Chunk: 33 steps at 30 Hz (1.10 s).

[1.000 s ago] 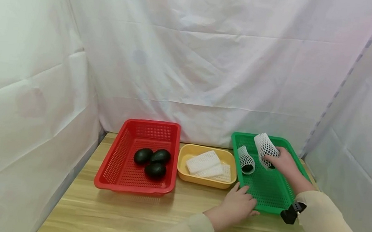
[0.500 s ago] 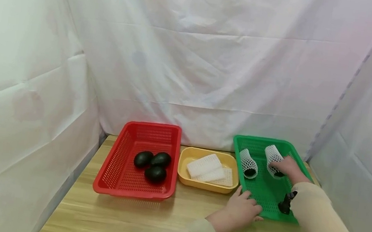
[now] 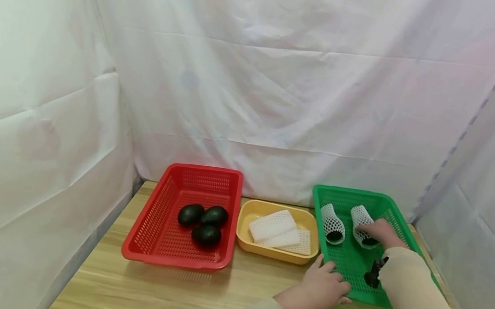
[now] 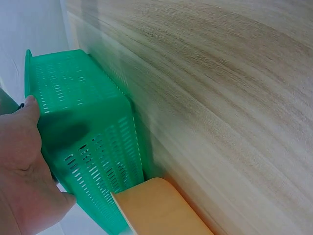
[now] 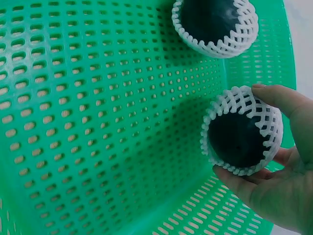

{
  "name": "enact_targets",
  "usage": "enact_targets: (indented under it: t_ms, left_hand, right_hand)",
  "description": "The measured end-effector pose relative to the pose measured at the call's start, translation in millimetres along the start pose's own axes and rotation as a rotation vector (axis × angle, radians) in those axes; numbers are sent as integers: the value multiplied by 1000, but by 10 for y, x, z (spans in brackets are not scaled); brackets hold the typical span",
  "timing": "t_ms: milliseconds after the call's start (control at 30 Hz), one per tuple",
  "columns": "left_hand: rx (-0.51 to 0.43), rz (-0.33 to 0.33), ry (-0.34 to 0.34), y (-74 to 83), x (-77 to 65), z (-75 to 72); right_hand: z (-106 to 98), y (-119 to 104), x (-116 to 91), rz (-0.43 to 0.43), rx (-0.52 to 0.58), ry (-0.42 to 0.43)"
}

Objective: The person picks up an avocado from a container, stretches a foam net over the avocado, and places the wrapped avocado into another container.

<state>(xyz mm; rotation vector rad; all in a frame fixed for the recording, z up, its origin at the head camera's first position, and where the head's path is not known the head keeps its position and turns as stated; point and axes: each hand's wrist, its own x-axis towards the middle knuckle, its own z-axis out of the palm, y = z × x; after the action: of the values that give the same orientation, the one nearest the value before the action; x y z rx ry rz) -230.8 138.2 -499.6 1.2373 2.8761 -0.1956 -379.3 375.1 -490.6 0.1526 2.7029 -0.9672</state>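
Observation:
My right hand [image 3: 383, 233] grips an avocado in a white foam net sleeve [image 5: 269, 120], low inside the green basket [image 3: 348, 275]. In the right wrist view, thumb and fingers lie around the sleeve, and the dark end of the avocado [image 5: 237, 139] shows through its opening. Another sleeved avocado [image 3: 333, 224] lies beside it along the basket's left wall. At the near left corner my left hand [image 3: 321, 286] holds the green basket's rim. Its thumb is outside and its other fingers lie over the rim; the fingertips inside are partly hidden in the left wrist view.
Left of the green basket, a yellow tray [image 3: 246, 243] holds several flat white foam sleeves [image 3: 273, 224]. Farther left, a red basket [image 3: 134, 243] contains three bare dark avocados [image 3: 206, 235]. All stand on a wooden table [image 3: 156, 293], with white cloth [image 3: 259, 99] hung around it.
My right hand has lowered the sleeved avocado from above the green basket down into it, beside the other one. My left hand stays at the basket's corner. The head view has shifted slightly.

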Motion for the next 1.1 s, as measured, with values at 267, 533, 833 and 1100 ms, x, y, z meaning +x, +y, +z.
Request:
enact_targets:
  t_ms: [267, 533, 833, 1100]
  left_hand:
    - [-3, 12, -17, 21, -19, -12]
    - [15, -3, -1, 18, 20, 1]
    - [24, 5, 3, 2, 18, -27]
    - [6, 14, -3, -5, 0, -37]
  right_hand:
    - [109, 0, -43, 9, 7, 6]
    - [142, 18, 51, -1, 7, 19]
    - [166, -11, 125, 23, 55, -73]
    - [188, -5, 113, 8, 90, -112]
